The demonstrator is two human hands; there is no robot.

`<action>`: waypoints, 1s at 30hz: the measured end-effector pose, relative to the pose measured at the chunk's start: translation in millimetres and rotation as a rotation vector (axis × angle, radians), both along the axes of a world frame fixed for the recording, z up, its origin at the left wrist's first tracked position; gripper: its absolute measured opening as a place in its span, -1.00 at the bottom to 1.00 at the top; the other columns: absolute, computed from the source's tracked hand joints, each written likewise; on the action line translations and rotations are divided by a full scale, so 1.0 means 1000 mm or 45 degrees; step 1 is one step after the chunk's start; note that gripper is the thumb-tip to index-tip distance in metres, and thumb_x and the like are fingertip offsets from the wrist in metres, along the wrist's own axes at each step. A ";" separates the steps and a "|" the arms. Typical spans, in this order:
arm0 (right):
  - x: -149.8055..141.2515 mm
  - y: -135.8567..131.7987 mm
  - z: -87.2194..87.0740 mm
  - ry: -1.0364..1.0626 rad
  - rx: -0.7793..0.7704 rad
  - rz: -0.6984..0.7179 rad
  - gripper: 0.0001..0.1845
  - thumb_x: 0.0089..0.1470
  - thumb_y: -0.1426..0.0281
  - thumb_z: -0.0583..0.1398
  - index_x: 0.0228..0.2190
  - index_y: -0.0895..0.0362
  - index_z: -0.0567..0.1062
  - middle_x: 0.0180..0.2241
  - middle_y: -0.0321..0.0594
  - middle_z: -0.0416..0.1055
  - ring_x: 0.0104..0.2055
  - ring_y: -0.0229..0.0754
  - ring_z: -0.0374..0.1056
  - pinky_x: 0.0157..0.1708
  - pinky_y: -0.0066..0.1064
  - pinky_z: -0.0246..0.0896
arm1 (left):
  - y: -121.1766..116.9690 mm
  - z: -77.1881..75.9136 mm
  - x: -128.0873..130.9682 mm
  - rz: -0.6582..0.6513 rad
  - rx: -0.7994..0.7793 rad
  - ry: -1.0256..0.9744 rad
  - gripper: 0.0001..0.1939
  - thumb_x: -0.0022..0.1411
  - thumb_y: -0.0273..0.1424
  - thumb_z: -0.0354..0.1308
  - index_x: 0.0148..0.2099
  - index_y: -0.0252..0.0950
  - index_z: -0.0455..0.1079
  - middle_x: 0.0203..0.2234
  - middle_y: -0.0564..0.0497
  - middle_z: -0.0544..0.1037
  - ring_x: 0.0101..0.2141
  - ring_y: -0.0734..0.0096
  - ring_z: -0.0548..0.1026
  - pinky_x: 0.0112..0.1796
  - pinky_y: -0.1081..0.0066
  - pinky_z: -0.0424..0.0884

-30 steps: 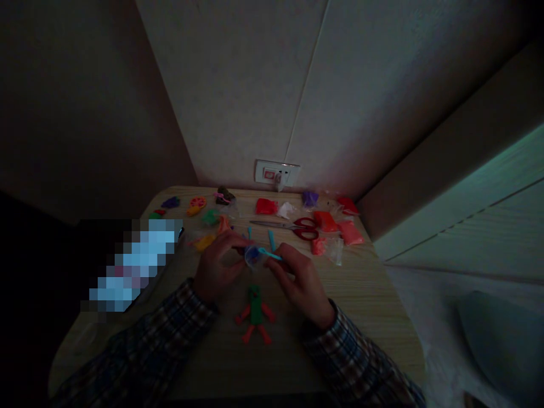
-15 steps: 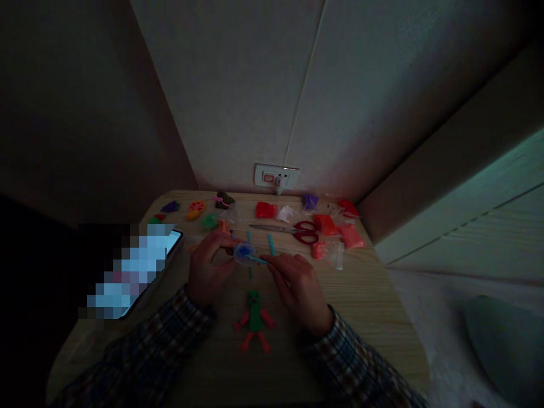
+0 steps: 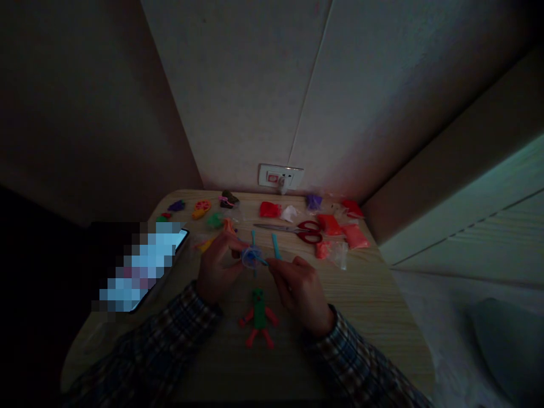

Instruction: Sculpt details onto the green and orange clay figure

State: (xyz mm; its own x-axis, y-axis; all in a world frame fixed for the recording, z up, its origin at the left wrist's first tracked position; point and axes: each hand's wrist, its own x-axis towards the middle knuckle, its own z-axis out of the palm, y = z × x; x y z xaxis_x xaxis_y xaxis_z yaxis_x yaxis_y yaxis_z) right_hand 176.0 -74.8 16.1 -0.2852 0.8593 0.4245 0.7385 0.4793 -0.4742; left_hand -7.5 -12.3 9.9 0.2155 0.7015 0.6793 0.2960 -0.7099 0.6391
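Observation:
In dim light my left hand (image 3: 219, 260) pinches a small clear bag with blue clay (image 3: 251, 256) above a light wooden table (image 3: 365, 294). My right hand (image 3: 297, 286) is closed on a thin turquoise tool (image 3: 260, 260) whose tip sits in the bag. A green clay figure with red-orange arms and legs (image 3: 258, 318) lies on the table just below both hands. Two turquoise sticks (image 3: 275, 245) lie beyond the hands.
Red-handled scissors (image 3: 297, 229) lie behind the hands. Small bags of red, orange, white and purple clay (image 3: 335, 226) crowd the back right; small clay shapes (image 3: 200, 208) sit at the back left. A lit phone (image 3: 144, 263) rests at the left edge. A wall socket (image 3: 280, 175) faces me.
Both hands stay together on the bag and tool, with only small shifts. The whole view has drifted slightly as my head moved.

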 end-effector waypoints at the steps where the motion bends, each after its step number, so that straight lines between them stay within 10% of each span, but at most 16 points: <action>1: 0.000 0.000 0.000 0.002 -0.002 -0.002 -0.71 0.25 0.50 0.02 -0.23 0.16 0.54 -0.47 -0.18 0.56 -0.54 -0.22 0.34 -0.40 -0.37 0.06 | 0.000 0.001 0.000 -0.005 0.011 -0.006 -0.91 0.12 -0.50 0.25 -0.39 -0.24 0.41 -0.48 0.06 0.53 -0.46 0.41 0.46 -0.40 0.38 0.44; 30: 0.015 0.007 0.003 -0.007 -0.399 0.159 -0.74 0.22 0.50 0.06 -0.29 0.13 0.56 -0.49 -0.19 0.54 -0.44 -0.15 0.41 -0.42 -0.42 0.12 | 0.009 -0.002 -0.008 -0.227 -0.003 0.056 -0.92 0.16 -0.42 0.28 -0.39 -0.25 0.46 -0.46 0.03 0.61 -0.46 0.40 0.51 -0.36 0.37 0.45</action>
